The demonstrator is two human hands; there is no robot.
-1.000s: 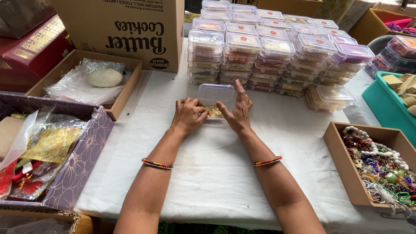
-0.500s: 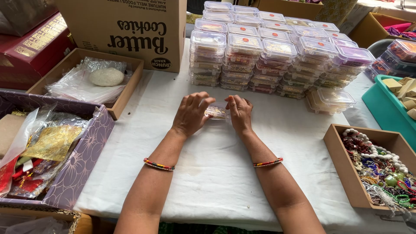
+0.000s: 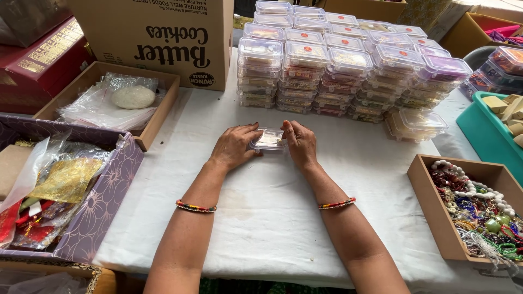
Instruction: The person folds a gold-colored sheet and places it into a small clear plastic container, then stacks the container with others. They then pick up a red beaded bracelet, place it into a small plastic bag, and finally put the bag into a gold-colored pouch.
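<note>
White table [image 3: 272, 218], clear box [image 3: 268, 140] between 2 hands

A packing workshop: stacked clear boxes [image 3: 348, 71], cardboard cartons [image 3: 163, 38], bead tray [image 3: 430, 201].

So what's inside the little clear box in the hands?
Through the lid of the clear box shows something pale and yellowish. The left hand and right hand cover its ends, so what it is can't be told.
</note>
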